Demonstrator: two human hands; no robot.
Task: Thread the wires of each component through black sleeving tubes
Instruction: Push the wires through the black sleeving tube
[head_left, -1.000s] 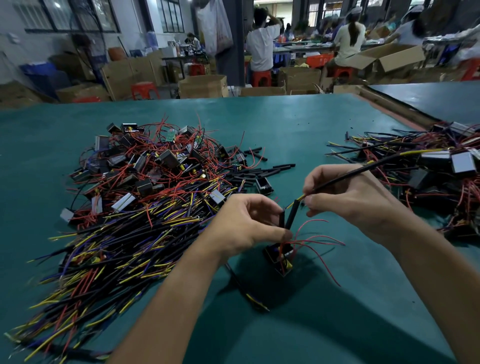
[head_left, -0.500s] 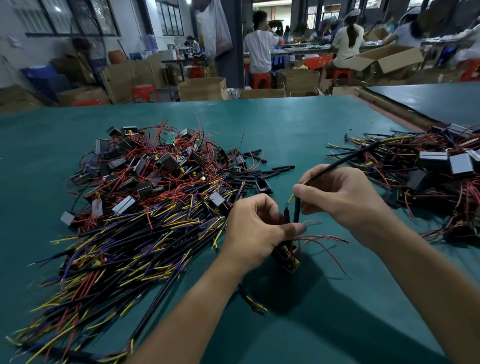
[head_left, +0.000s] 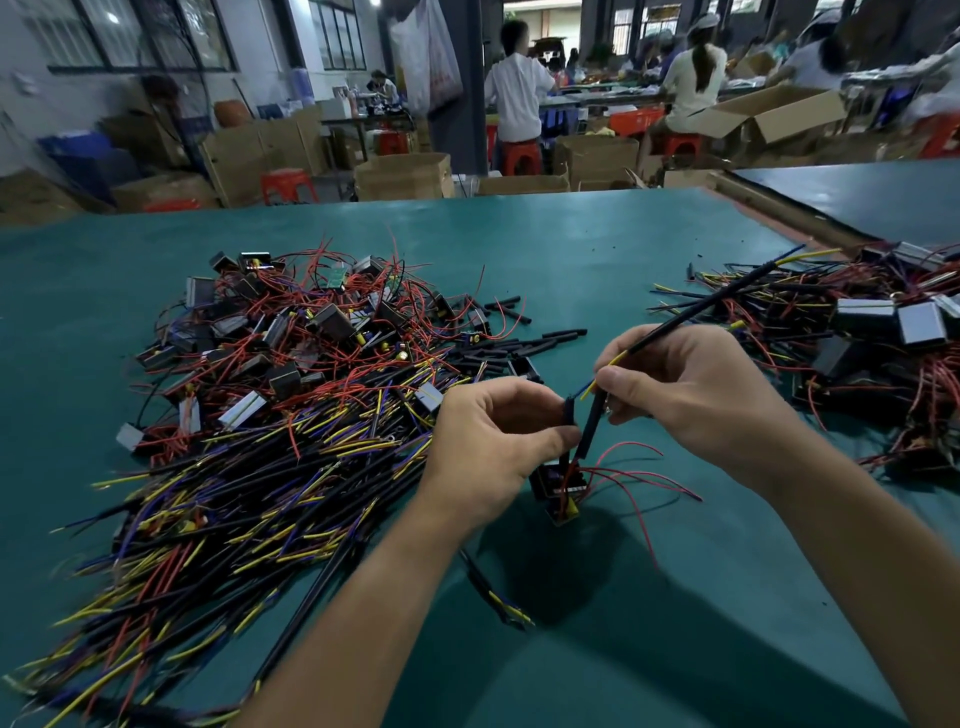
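Both hands sleeving one small component (head_left: 558, 488) over the green table (head_left: 571, 649)

Black boxy component with a yellow bit sits right under the hands, thin red wires (head_left: 636, 475) curling off to the right. Left hand (head_left: 493, 447) pinches a short black tube (head_left: 570, 410), right hand (head_left: 691, 395) pinches a second black tube (head_left: 591, 423) with yellow and blue wire poking out the top. Loose tubes (head_left: 535, 343) and a big wire pile (head_left: 291, 395) sit further back.

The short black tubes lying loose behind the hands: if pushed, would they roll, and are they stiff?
Probably they would roll: the short black tubes look round and lie loose on the flat green table. They are likely very light, being thin. They seem fairly stiff, since each lies straight.
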